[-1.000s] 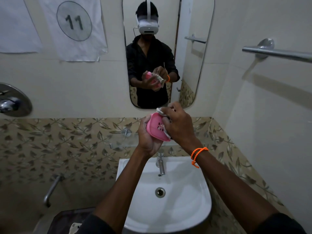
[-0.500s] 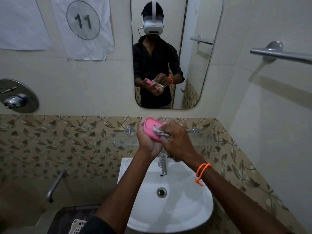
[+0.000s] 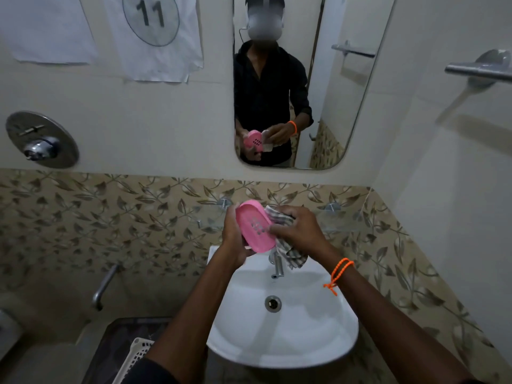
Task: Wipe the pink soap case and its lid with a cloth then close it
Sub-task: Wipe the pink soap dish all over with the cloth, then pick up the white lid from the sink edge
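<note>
Pink oval perforated soap case [image 3: 255, 227], checked cloth [image 3: 288, 245]

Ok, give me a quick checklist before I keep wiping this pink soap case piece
1. Left hand holds the pink soap case piece firmly: ok.
2. Checked cloth is in the right hand: ok.
3. Cloth touches the piece's right edge: ok.
4. Piece is held over the white sink, in case it slips: ok.
5. Other half of the case within reach: cannot tell, not seen.
6. Piece fully clean: cannot tell.
</note>
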